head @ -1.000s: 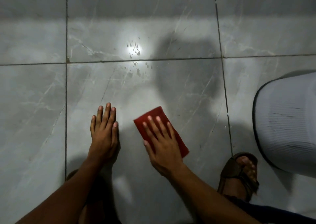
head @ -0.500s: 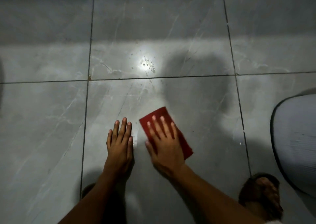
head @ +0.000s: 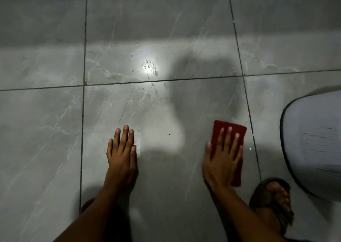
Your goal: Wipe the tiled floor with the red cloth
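The red cloth (head: 238, 129) lies flat on the grey marbled tiled floor (head: 46, 131), near the right grout line of the middle tile. My right hand (head: 222, 160) presses flat on top of the cloth with fingers spread, covering most of it. My left hand (head: 121, 155) rests palm-down on the bare tile to the left, fingers together, holding nothing. Water drops and spots (head: 150, 67) glint under a bright light reflection further ahead.
A large white rounded object (head: 313, 143) with a dark rim stands at the right edge. My right foot in a brown sandal (head: 273, 201) is planted beside it. Dark grout lines (head: 84, 38) divide the tiles.
My right hand has slid the red cloth to the right, away from my left hand, and the cloth has turned more upright. My left hand stays planted on the tile.
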A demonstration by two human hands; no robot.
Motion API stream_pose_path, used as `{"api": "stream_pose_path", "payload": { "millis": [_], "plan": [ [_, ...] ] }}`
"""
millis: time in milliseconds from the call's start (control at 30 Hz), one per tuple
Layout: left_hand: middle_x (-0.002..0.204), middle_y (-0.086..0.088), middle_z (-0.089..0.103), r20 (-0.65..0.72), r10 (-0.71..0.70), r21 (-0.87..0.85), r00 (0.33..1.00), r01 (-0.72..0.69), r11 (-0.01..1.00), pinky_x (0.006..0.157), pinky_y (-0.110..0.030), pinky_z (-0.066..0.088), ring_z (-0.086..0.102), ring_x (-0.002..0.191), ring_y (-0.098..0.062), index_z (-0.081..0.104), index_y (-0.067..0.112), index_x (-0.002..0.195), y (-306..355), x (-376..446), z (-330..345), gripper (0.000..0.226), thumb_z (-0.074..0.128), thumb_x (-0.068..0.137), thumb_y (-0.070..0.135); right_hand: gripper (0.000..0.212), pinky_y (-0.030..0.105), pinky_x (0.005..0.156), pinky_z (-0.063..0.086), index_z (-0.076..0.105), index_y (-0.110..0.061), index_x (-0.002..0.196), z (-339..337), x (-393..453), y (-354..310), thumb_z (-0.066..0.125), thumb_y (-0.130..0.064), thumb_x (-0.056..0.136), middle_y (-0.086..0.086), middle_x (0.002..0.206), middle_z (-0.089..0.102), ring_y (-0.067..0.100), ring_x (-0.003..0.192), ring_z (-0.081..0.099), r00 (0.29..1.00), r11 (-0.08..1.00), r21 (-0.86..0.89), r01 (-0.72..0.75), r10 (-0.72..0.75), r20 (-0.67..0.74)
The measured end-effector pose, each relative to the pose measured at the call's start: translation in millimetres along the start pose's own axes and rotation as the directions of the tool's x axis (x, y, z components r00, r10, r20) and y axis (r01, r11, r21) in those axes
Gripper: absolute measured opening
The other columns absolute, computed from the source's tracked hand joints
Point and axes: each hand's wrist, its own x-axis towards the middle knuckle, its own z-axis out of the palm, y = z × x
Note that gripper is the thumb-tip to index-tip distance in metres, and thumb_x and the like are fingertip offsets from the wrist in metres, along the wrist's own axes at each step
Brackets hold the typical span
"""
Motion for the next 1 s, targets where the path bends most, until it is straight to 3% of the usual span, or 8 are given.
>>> {"api": "stream_pose_path", "payload": {
  "millis": [100, 233, 400, 500, 600, 700, 800, 1000],
  "plan": [
    [0.182, -0.002, 0.011, -0.003, 0.002, 0.018, 1.0, -0.002, 1.0, 0.136, -0.048, 0.004, 0.003, 0.17, -0.024, 0.021, 0.016, 0.171, 2, -1, 0, 0.061, 0.028, 0.112, 0.028, 0.074, 0.065, 0.135, 0.017, 0.013, -0.016, 0.176, 13, 22, -68, 0.029, -0.051, 0.114, 0.011, 0.185, 0.007, 0.038, 0.171, 0.011, 0.999, 0.998, 0.022, 0.052, -0.051, -0.008],
    [0.183, 0.0, 0.007, -0.007, 0.01, 0.047, 1.0, -0.01, 0.999, 0.136, -0.045, -0.001, 0.0, 0.17, -0.023, 0.018, 0.018, 0.172, 0, -1, 3, 0.061, 0.027, 0.113, 0.029, 0.068, 0.058, 0.138, 0.011, 0.017, -0.02, 0.177, 34, -4, -128, 0.024, -0.051, 0.117, 0.007, 0.186, 0.011, 0.031, 0.172, 0.009, 0.923, 0.923, 0.089, 0.374, -0.38, 0.059],
    [0.183, 0.004, 0.002, -0.012, -0.004, 0.075, 1.0, 0.005, 0.997, 0.137, -0.045, -0.002, -0.001, 0.17, -0.022, 0.01, 0.023, 0.173, -2, -2, 7, 0.062, 0.023, 0.113, 0.032, 0.07, 0.05, 0.138, 0.0, 0.009, -0.022, 0.178, 43, -72, -80, 0.029, -0.048, 0.117, 0.003, 0.187, 0.001, 0.027, 0.173, 0.003, 0.8, 0.812, 0.064, 0.581, -0.583, 0.143],
    [0.183, 0.005, 0.001, -0.013, 0.0, 0.083, 1.0, 0.001, 0.997, 0.137, -0.046, 0.0, -0.001, 0.17, -0.022, 0.008, 0.025, 0.173, -2, -2, 9, 0.062, 0.022, 0.114, 0.033, 0.068, 0.055, 0.136, 0.01, 0.017, -0.025, 0.178, 33, -99, -20, 0.031, -0.047, 0.116, 0.0, 0.187, 0.006, 0.028, 0.173, 0.008, 0.786, 0.804, 0.055, 0.592, -0.59, 0.185],
    [0.183, 0.005, 0.001, -0.011, -0.002, 0.074, 1.0, 0.003, 0.997, 0.137, -0.046, 0.0, -0.001, 0.17, -0.021, 0.008, 0.024, 0.173, -1, -1, 8, 0.062, 0.023, 0.113, 0.033, 0.067, 0.058, 0.134, 0.018, 0.017, -0.025, 0.178, 17, -70, 11, 0.03, -0.047, 0.115, 0.0, 0.187, 0.007, 0.028, 0.173, 0.007, 0.844, 0.86, 0.012, 0.511, -0.504, 0.186],
    [0.183, 0.005, 0.001, -0.007, 0.001, 0.075, 1.0, -0.001, 0.997, 0.137, -0.046, 0.0, -0.001, 0.17, -0.021, 0.009, 0.024, 0.173, -1, -2, 6, 0.063, 0.024, 0.113, 0.032, 0.069, 0.06, 0.137, 0.015, 0.013, -0.022, 0.178, 8, -7, -13, 0.031, -0.045, 0.115, 0.005, 0.187, 0.004, 0.031, 0.173, 0.005, 0.944, 0.948, -0.012, 0.319, -0.317, 0.094],
    [0.183, 0.004, 0.001, 0.0, -0.005, 0.065, 1.0, 0.005, 0.998, 0.137, -0.045, -0.001, -0.002, 0.17, -0.021, 0.01, 0.023, 0.173, -1, -1, 6, 0.063, 0.025, 0.113, 0.032, 0.071, 0.062, 0.137, 0.016, 0.017, -0.019, 0.177, 10, 33, -69, 0.037, -0.045, 0.114, 0.007, 0.185, 0.008, 0.034, 0.172, 0.01, 0.98, 0.98, 0.026, 0.195, -0.196, 0.043],
    [0.183, 0.001, -0.001, 0.013, -0.013, 0.114, 1.0, 0.012, 0.993, 0.137, -0.049, 0.002, -0.003, 0.17, -0.022, 0.008, 0.021, 0.173, 0, -2, 6, 0.063, 0.021, 0.114, 0.035, 0.067, 0.051, 0.139, 0.008, 0.014, -0.025, 0.178, 34, -17, -109, 0.033, -0.047, 0.117, 0.001, 0.186, 0.008, 0.027, 0.173, 0.009, 0.865, 0.87, 0.095, 0.484, -0.492, 0.095]
  ]
}}
